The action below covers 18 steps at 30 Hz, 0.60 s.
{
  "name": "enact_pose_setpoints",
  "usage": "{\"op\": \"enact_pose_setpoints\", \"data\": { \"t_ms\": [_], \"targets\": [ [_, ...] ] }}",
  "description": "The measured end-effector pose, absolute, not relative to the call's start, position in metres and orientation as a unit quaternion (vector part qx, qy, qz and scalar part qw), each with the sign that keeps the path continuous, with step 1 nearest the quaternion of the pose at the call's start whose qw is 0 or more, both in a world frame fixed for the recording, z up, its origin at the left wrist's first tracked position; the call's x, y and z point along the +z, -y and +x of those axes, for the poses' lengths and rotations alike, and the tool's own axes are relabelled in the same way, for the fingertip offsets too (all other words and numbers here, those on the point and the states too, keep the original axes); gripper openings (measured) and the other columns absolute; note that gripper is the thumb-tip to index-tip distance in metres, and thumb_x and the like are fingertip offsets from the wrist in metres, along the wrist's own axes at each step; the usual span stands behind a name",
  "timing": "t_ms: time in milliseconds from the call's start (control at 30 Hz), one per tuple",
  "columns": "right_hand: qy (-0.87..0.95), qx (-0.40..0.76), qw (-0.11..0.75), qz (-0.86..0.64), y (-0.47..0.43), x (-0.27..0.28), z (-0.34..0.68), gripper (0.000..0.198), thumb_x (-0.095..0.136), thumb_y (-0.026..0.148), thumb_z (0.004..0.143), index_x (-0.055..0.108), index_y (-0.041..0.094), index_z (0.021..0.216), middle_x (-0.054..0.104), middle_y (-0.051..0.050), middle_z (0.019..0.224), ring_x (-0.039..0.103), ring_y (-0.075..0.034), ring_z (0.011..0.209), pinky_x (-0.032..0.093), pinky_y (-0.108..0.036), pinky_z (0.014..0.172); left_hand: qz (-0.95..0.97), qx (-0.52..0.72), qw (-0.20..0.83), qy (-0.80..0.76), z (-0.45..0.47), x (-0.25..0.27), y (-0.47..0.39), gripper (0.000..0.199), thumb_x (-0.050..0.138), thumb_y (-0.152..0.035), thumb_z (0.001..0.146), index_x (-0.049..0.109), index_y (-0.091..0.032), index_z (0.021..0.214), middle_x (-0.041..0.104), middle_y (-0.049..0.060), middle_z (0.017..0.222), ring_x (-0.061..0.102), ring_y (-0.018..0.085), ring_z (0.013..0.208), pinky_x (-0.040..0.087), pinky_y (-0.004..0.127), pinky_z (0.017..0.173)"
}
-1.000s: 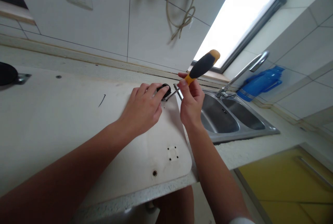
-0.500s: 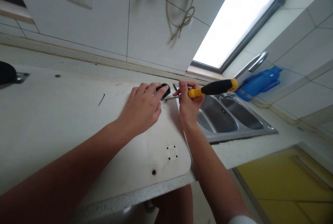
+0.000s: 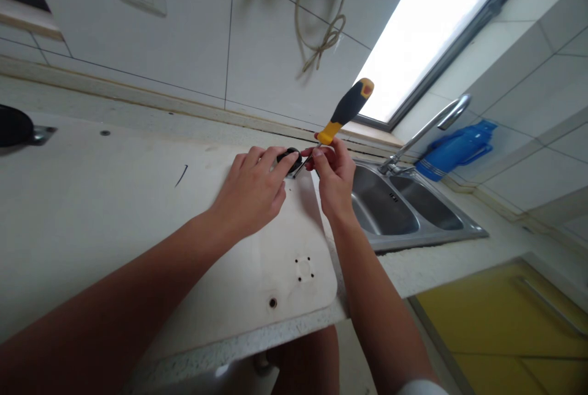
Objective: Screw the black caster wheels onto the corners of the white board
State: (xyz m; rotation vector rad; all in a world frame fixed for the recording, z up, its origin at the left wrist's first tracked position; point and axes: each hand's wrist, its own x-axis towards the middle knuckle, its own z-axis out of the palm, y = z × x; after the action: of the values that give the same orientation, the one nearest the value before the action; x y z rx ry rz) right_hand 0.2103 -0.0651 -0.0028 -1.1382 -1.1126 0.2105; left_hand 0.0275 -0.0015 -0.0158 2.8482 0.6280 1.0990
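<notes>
My left hand (image 3: 257,180) lies over a small black caster wheel (image 3: 290,159) near the far right corner of a white board (image 3: 220,278), its fingers closed round it. In my right hand (image 3: 334,177) is a screwdriver (image 3: 345,114) with a yellow and black handle, pinched by its shaft close to the handle. The tool leans up and to the right. Its tip meets the base of the caster, but the screw itself is too small to make out. Four small holes in a square and one larger hole mark the board's near right corner.
A steel double sink (image 3: 390,205) with a tap (image 3: 427,128) is set into the counter at right. Behind it lies a blue thermos flask (image 3: 459,149). Another black round part (image 3: 16,127) on a metal bracket is at far left. A tied cord (image 3: 324,40) hangs on the wall.
The screwdriver's handle has swung from nearly level at right to steeply upward, and my right hand's grip has turned with it. My left hand stays on the caster.
</notes>
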Motion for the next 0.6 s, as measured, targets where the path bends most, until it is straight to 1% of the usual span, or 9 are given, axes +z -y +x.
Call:
{"op": "enact_pose_setpoints", "data": {
  "t_ms": [67,133,267,367,467,533,600],
  "targets": [
    [0.506,0.082,0.691,-0.509,0.064,-0.004,0.213,0.024,0.085,0.041,0.093,0.076,0.027,0.111,0.081,-0.001,0.096,0.074,-0.015,0.083,0.059,-0.031,0.076,0.913,0.353,0.011,-0.202,0.028,-0.016,0.001,0.058,0.058,-0.017,0.105,0.056,-0.020,0.163,0.063,0.015,0.161,0.059,0.038,0.135,0.051,0.057,0.108],
    [0.510,0.067,0.684,-0.517,0.064,-0.004,0.215,0.022,0.090,0.041,0.088,0.080,0.027,0.102,0.082,-0.001,0.098,0.075,-0.016,0.086,0.060,-0.031,0.077,0.913,0.354,0.010,-0.203,0.028,-0.017,0.001,0.058,0.058,-0.018,0.106,0.057,-0.019,0.163,0.063,0.014,0.161,0.058,0.038,0.136,0.051,0.057,0.109],
    [0.513,0.055,0.677,-0.525,0.063,-0.006,0.221,0.025,0.096,0.043,0.082,0.079,0.026,0.090,0.078,0.002,0.086,0.070,-0.014,0.079,0.059,-0.031,0.077,0.913,0.355,0.010,-0.201,0.028,-0.018,0.000,0.056,0.058,-0.019,0.106,0.057,-0.018,0.162,0.063,0.014,0.162,0.058,0.038,0.136,0.050,0.057,0.110],
    [0.507,0.050,0.679,-0.528,0.063,-0.007,0.222,0.030,0.098,0.045,0.080,0.075,0.026,0.086,0.074,0.003,0.082,0.065,-0.013,0.075,0.056,-0.029,0.074,0.913,0.356,0.010,-0.200,0.028,-0.018,0.000,0.057,0.058,-0.018,0.106,0.057,-0.018,0.163,0.063,0.014,0.162,0.058,0.038,0.135,0.050,0.057,0.110],
    [0.498,0.049,0.682,-0.534,0.063,-0.005,0.220,0.037,0.100,0.047,0.076,0.072,0.025,0.084,0.068,0.005,0.078,0.060,-0.011,0.072,0.051,-0.027,0.068,0.912,0.358,0.010,-0.201,0.028,-0.018,0.000,0.058,0.058,-0.018,0.106,0.057,-0.019,0.163,0.063,0.014,0.162,0.059,0.038,0.135,0.050,0.056,0.110],
    [0.494,0.054,0.683,-0.535,0.063,-0.004,0.218,0.041,0.102,0.049,0.074,0.071,0.025,0.084,0.067,0.005,0.076,0.059,-0.011,0.069,0.050,-0.026,0.065,0.912,0.358,0.010,-0.201,0.028,-0.018,0.000,0.057,0.058,-0.018,0.106,0.057,-0.020,0.163,0.063,0.014,0.161,0.059,0.038,0.135,0.050,0.056,0.110],
    [0.492,0.065,0.686,-0.531,0.063,-0.003,0.216,0.040,0.102,0.048,0.074,0.070,0.025,0.085,0.068,0.006,0.075,0.059,-0.010,0.066,0.051,-0.026,0.063,0.912,0.358,0.010,-0.200,0.028,-0.018,0.000,0.057,0.058,-0.018,0.106,0.057,-0.020,0.163,0.063,0.014,0.161,0.059,0.038,0.135,0.050,0.056,0.110]
  ]
}}
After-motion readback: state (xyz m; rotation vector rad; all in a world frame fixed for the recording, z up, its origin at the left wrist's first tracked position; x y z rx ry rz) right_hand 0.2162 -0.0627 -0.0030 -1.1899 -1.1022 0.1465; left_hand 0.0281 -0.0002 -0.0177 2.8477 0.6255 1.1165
